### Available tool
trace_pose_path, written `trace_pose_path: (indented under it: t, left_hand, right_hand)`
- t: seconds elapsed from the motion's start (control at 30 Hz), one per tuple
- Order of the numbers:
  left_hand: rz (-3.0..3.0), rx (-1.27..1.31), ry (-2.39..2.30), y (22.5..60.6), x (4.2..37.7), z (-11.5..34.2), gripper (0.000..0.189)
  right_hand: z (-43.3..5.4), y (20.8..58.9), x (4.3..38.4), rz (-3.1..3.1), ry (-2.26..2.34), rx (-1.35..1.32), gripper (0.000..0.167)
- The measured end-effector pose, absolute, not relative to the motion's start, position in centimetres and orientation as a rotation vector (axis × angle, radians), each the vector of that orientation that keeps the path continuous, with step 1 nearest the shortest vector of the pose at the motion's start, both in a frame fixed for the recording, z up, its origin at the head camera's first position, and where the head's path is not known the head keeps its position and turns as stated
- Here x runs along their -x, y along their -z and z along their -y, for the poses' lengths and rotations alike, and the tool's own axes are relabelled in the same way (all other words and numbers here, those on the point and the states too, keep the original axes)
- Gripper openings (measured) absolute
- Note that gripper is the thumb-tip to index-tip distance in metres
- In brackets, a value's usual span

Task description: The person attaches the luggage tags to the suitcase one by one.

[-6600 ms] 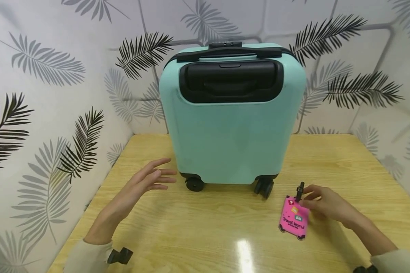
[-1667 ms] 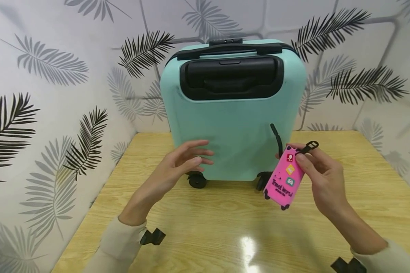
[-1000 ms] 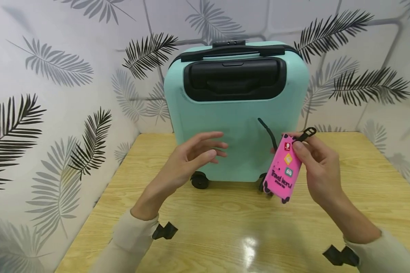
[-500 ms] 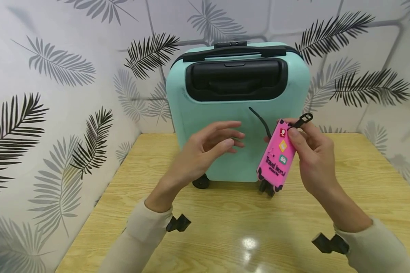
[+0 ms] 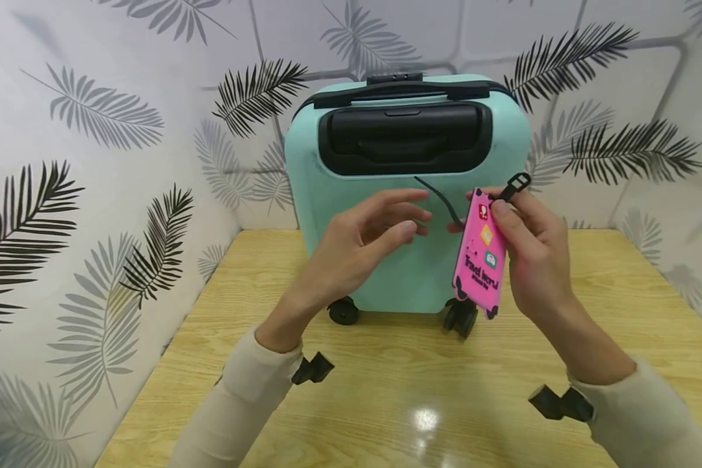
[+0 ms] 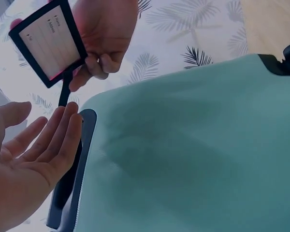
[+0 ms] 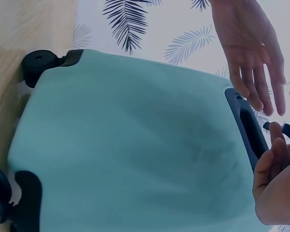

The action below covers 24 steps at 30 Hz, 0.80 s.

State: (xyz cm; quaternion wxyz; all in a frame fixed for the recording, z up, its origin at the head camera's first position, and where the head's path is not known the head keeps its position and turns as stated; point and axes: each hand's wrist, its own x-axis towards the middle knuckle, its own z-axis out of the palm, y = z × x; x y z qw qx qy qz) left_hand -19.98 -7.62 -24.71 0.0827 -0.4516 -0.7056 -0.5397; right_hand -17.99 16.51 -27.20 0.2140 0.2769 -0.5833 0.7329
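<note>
My right hand (image 5: 535, 250) pinches a pink luggage tag (image 5: 480, 260) near its top, thumb in front. The tag's black strap is undone: its buckle end (image 5: 515, 184) sticks up at the right, its thin free end (image 5: 435, 194) reaches left. In the left wrist view the tag's back shows a white address card (image 6: 50, 43) in a dark frame. My left hand (image 5: 365, 240) hovers near the strap's free end, fingers relaxed and holding nothing. Behind both hands stands a mint-green suitcase (image 5: 386, 279) with a black handle recess (image 5: 406, 140).
The suitcase stands upright on black wheels (image 5: 343, 311) on a wooden table (image 5: 374, 390). A black carry handle (image 5: 403, 91) and a lock (image 5: 394, 78) sit on its top. A leaf-patterned wall (image 5: 111, 195) rises behind and at the left.
The right hand has lifted the tag from the table and carried it up in front of the suitcase. My left hand has moved up and right, towards the tag's strap.
</note>
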Motion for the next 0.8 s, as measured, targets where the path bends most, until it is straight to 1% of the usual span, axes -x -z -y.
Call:
trace_pose_path:
  t: [0.5,0.8]
  left_hand:
    - [2.009,1.296,1.28,22.7,21.0,6.4,0.04]
    - [1.922,1.268,1.139,21.6,21.3,5.7,0.031]
  right_hand:
    - [-15.4,24.4,18.0,1.668,-1.96,-0.738,0.024]
    - [-14.9,23.5,18.5,1.654,-1.96,-0.729,0.023]
